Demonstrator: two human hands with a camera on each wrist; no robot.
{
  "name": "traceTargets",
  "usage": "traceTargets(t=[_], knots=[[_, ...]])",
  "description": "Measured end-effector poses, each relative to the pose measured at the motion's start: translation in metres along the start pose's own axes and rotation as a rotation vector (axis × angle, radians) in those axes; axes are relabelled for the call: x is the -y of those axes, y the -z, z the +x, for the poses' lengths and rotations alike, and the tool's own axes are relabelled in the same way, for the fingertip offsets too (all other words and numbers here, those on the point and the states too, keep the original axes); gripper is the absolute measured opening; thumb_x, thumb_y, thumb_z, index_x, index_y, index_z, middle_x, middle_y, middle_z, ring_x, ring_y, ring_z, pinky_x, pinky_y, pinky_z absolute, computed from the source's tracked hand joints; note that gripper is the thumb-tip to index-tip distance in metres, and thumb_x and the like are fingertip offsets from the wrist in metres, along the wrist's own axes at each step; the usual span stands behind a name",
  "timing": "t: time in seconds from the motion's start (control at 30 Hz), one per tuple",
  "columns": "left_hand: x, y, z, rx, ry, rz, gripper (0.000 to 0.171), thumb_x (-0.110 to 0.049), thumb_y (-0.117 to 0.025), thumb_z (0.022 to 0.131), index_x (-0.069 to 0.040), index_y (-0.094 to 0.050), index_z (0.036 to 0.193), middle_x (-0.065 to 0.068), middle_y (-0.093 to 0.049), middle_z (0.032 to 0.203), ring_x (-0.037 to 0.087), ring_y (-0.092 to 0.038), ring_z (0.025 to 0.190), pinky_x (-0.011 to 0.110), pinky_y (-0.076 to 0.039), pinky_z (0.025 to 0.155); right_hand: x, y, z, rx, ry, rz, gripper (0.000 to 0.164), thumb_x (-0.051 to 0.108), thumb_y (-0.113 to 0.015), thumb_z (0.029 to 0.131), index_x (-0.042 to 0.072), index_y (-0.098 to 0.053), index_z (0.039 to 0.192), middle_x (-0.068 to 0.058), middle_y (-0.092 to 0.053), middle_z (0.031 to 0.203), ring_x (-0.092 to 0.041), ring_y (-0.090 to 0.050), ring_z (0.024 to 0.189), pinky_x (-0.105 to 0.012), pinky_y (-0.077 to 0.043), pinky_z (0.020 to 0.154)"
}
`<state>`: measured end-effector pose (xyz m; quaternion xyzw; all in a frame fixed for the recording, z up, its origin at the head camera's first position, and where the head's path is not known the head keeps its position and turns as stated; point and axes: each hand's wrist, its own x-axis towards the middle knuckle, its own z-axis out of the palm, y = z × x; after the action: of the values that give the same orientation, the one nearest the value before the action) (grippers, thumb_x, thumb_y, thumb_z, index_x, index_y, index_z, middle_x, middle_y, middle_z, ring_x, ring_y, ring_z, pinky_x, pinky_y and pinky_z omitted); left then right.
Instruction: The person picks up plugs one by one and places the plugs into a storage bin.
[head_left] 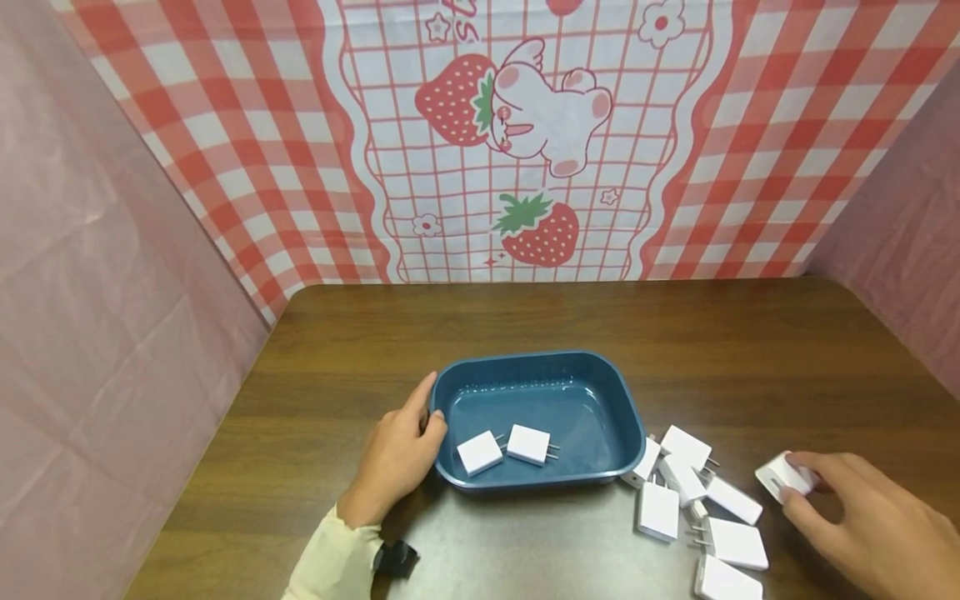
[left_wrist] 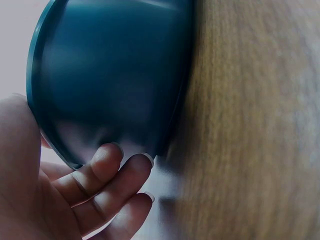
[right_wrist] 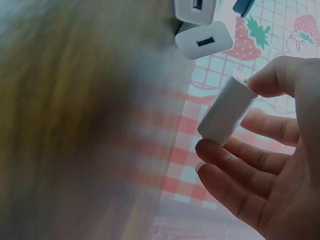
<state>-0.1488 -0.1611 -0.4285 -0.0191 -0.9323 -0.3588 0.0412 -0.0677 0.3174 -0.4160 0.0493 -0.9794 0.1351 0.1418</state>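
Observation:
My right hand [head_left: 870, 508] pinches a white charger plug [head_left: 784, 474] between thumb and fingers, at the right of the table. In the right wrist view this charger is tilted, with the thumb at its upper end and fingertips at its lower end. My left hand [head_left: 401, 454] grips the left end of a blue rectangular tray [head_left: 536, 481]; in the left wrist view, several fingertips [left_wrist: 107, 155] lie along its outer wall. Two white chargers, one at the left [head_left: 480, 453] and one beside it [head_left: 528, 445], lie inside the tray with their prongs toward the right.
Several more white chargers [head_left: 737, 543] lie in a loose cluster between the tray and my right hand, one close against the tray's right corner [head_left: 643, 463]. The brown wooden table [head_left: 360, 333] ends at a checkered strawberry-print cloth [head_left: 525, 167] behind, with pink cloth on both sides.

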Motion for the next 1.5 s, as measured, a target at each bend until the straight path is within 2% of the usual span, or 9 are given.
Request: traceTargets(t=[0.2, 0.37, 0.53, 0.67, 0.8, 1.07, 1.27, 1.5], knots=[[0.001, 0.0, 0.0, 0.005, 0.005, 0.003, 0.059, -0.026, -0.057, 0.097, -0.017, -0.044, 0.153, 0.0, -0.043, 0.062, 0.017, -0.047, 0.059, 0.034, -0.037, 0.055, 0.014, 0.001, 0.004, -0.006, 0.024, 0.037, 0.04, 0.033, -0.08, 0.082, 0.014, -0.067, 0.115, -0.007, -0.066, 0.102, -0.032, -0.065, 0.077, -0.05, -0.047, 0.049], [0.001, -0.001, 0.0, 0.004, 0.005, -0.01, 0.059, -0.026, -0.057, 0.097, -0.017, -0.044, 0.153, -0.001, -0.043, 0.062, 0.017, -0.045, 0.056, 0.033, -0.035, 0.052, 0.03, 0.003, 0.011, -0.032, 0.078, 0.059, 0.037, 0.03, -0.08, 0.082, 0.018, -0.068, 0.115, -0.002, -0.067, 0.106, -0.021, -0.064, 0.081, -0.052, -0.049, 0.056], [0.001, -0.001, 0.0, 0.001, 0.008, -0.011, 0.059, -0.025, -0.057, 0.097, -0.017, -0.043, 0.154, -0.001, -0.044, 0.062, 0.016, -0.044, 0.054, 0.033, -0.034, 0.051, 0.049, 0.003, 0.02, -0.075, 0.143, 0.056, 0.04, 0.027, -0.082, 0.078, 0.023, -0.068, 0.116, 0.003, -0.066, 0.108, -0.009, -0.058, 0.079, -0.04, -0.046, 0.055], [0.001, 0.0, 0.0, -0.004, 0.005, -0.009, 0.058, -0.025, -0.057, 0.097, -0.017, -0.044, 0.153, -0.001, -0.044, 0.062, 0.016, -0.044, 0.054, 0.033, -0.034, 0.051, 0.062, 0.005, 0.026, -0.084, 0.181, 0.043, 0.043, 0.026, -0.082, 0.076, 0.024, -0.067, 0.116, 0.005, -0.066, 0.11, -0.012, -0.058, 0.079, -0.036, -0.046, 0.055], [0.001, 0.0, 0.0, -0.002, -0.001, -0.012, 0.058, -0.025, -0.057, 0.097, -0.017, -0.044, 0.153, 0.0, -0.044, 0.062, 0.017, -0.045, 0.055, 0.033, -0.035, 0.051, 0.072, 0.007, 0.031, -0.081, 0.209, 0.037, 0.04, 0.026, -0.081, 0.078, 0.024, -0.067, 0.115, 0.005, -0.065, 0.11, -0.017, -0.06, 0.079, -0.04, -0.048, 0.057], [0.003, 0.0, 0.001, -0.011, -0.015, 0.0, 0.059, -0.027, -0.057, 0.097, -0.016, -0.044, 0.153, -0.001, -0.043, 0.061, 0.018, -0.052, 0.065, 0.034, -0.04, 0.059, 0.088, 0.009, 0.04, -0.118, 0.28, 0.045, 0.04, 0.024, -0.082, 0.074, 0.024, -0.069, 0.112, 0.008, -0.066, 0.107, -0.01, -0.058, 0.072, -0.036, -0.047, 0.054], [0.005, 0.0, 0.001, -0.021, -0.036, 0.013, 0.059, -0.027, -0.057, 0.096, -0.015, -0.045, 0.153, -0.002, -0.042, 0.061, 0.018, -0.052, 0.065, 0.034, -0.04, 0.059, 0.101, 0.004, 0.05, -0.144, 0.388, 0.078, 0.042, 0.026, -0.083, 0.071, 0.023, -0.07, 0.11, 0.008, -0.067, 0.107, -0.006, -0.054, 0.067, -0.032, -0.044, 0.051], [0.005, 0.001, 0.001, -0.026, -0.048, 0.022, 0.059, -0.027, -0.057, 0.097, -0.015, -0.044, 0.153, -0.003, -0.044, 0.06, 0.018, -0.055, 0.072, 0.038, -0.044, 0.067, 0.114, -0.004, 0.06, -0.167, 0.465, 0.114, 0.039, 0.025, -0.082, 0.071, 0.022, -0.07, 0.108, 0.01, -0.066, 0.105, -0.007, -0.059, 0.07, -0.032, -0.047, 0.052]])
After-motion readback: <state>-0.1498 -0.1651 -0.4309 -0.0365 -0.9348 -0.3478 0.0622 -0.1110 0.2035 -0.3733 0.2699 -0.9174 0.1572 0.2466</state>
